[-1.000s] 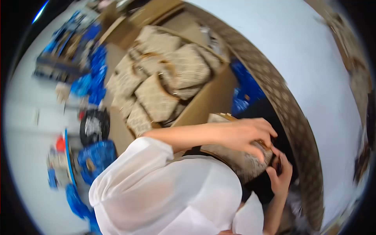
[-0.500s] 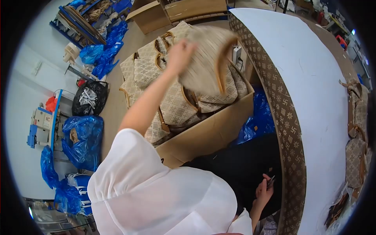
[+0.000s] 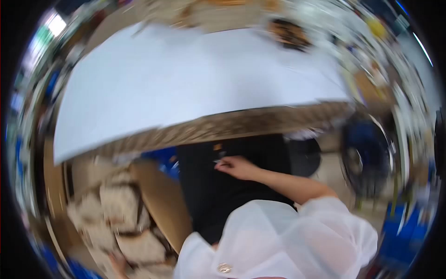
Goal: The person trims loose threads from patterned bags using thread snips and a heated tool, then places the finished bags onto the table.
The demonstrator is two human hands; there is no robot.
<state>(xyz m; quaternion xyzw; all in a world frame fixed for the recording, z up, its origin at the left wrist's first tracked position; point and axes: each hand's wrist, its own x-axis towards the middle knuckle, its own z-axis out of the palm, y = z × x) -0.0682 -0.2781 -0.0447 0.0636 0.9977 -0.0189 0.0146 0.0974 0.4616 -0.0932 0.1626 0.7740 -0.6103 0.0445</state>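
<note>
At the lower left, my left hand [image 3: 118, 261] is blurred against the beige patterned bags [image 3: 141, 246] piled in the cardboard box; motion smears its fingers, so whether it grips one cannot be made out. My right hand [image 3: 236, 167] is above my black-covered lap [image 3: 204, 190], fingers closed around small metal snips [image 3: 219, 162] whose tip sticks out to the left. The cardboard box [image 3: 160, 200] stands left of my lap, its near wall beside it.
A white-topped table [image 3: 200, 79] with a brown patterned edge [image 3: 223, 124] spans the view ahead. Tan bags lie blurred at its far side, near a dark-and-brown item [image 3: 289, 35]. A dark round fan-like object [image 3: 367, 156] stands right; blue plastic [image 3: 162, 160] shows under the table.
The view has swung right to face the table. My left hand, which held a patterned bag above the box, is now low by the piled bags. My right hand still grips the snips.
</note>
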